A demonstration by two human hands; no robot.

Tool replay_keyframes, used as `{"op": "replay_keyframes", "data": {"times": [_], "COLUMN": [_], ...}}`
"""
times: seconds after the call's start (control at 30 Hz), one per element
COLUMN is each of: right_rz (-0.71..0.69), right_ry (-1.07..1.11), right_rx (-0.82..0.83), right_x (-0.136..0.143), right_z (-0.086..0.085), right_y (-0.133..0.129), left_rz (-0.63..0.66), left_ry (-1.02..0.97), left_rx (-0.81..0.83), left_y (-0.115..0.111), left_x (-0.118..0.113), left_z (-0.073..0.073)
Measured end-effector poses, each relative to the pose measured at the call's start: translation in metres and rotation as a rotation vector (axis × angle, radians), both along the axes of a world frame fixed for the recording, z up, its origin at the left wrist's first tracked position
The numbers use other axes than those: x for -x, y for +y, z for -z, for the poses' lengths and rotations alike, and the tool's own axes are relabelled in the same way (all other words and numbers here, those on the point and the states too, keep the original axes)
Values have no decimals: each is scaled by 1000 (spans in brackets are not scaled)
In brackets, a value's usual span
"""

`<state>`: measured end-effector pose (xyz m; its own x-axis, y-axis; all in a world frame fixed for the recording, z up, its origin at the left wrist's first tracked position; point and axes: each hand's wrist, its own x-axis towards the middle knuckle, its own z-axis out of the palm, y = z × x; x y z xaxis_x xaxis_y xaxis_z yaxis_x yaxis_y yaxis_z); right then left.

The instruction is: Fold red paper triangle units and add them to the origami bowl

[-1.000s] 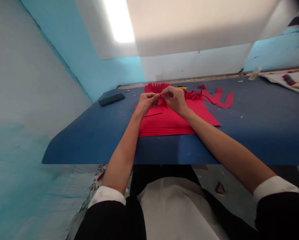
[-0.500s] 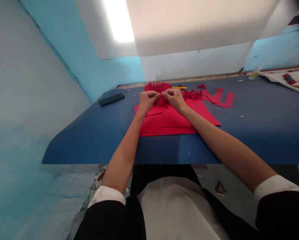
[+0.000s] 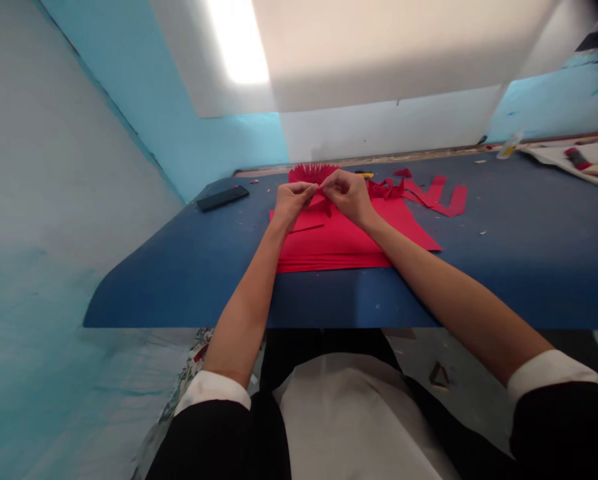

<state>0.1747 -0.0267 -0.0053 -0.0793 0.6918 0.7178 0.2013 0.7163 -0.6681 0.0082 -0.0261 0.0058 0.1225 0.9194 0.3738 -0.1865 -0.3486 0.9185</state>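
Fingertips pinched together, my left hand (image 3: 295,200) and my right hand (image 3: 347,193) meet over a small piece of red paper (image 3: 323,202), each closed on it. The piece hangs a little below the fingers, and its exact shape is partly hidden by them. Under my hands lies a stack of red paper sheets (image 3: 349,240) with a narrow red strip (image 3: 306,229) on top at the left. Just behind my hands stands a spiky, fringed red paper form (image 3: 313,173), its lower part covered by my fingers.
Folded red paper scraps (image 3: 386,190) and red strips (image 3: 436,193) lie right of the stack. A yellow cutter (image 3: 365,175) is behind my right hand. A dark phone (image 3: 223,199) rests at the left. At the far right are a glue bottle (image 3: 509,145) and a white sheet (image 3: 553,160).
My right hand has turned and risen slightly over the fringed form, hiding more of it and the cutter. My left hand has shifted slightly left. Both still pinch the red paper.
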Motion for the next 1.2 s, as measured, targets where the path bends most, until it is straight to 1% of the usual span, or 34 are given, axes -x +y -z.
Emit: {"op": "replay_keyframes", "data": {"times": [0.13,0.23,0.37,0.57,0.7,0.83,0.93,1.07,1.2], "right_rz": [16,31,31,24,34,47,42,-1,-70], "right_ry": [-6,0,-8,-23,-40,-68,-46,22,106], "right_rx": [-9,4,-2,3,-17,-45,-50,12,75], "right_x": [0,0,-1,-2,-2,-2,-2,0,3], "right_z": [1,1,0,-2,-5,-6,-4,-2,-3], "right_y": [0,1,0,-1,-3,-5,-4,-1,1], "left_rz": [14,57,102,94,128,163,171,145,134], "left_ry": [-21,-30,4,-17,8,36,52,65,83], "left_rx": [56,131,225,277,313,278,235,179,114], "left_y": [-6,-11,-17,-22,-23,-22,-21,-20,-19], "left_x": [-1,0,2,2,0,1,2,3,3], "left_z": [-4,-8,-12,-17,-19,-17,-15,-15,-14]}}
